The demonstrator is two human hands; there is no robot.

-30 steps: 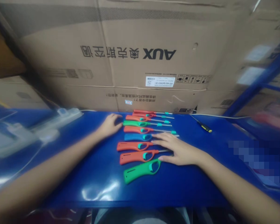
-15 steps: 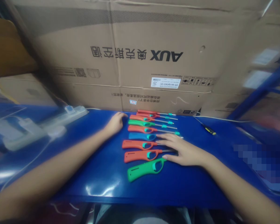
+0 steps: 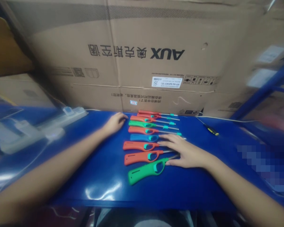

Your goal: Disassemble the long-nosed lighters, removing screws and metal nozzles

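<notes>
Several long-necked lighters lie in a column on the blue table, handles to the left and metal necks to the right. Nearest is a green lighter [image 3: 142, 173], with an orange lighter [image 3: 137, 157] and a blue lighter [image 3: 140, 137] farther back. My right hand [image 3: 182, 151] rests over the necks of the nearer lighters, fingers spread, the thumb by the green one's neck. My left hand [image 3: 115, 123] lies on the table left of the farther lighters, its fingers curled; whether anything is under them is hidden.
A large cardboard box [image 3: 132, 31] stands behind the table [image 3: 85, 176]. A black and yellow screwdriver [image 3: 211, 130] lies at the right. Power strips [image 3: 78, 114] with plugs and a white cable occupy the left side.
The view has shifted slightly. My left hand's fingers look a little more curled. My right hand stays over the necks, with its thumb slightly lower beside the green lighter's neck.
</notes>
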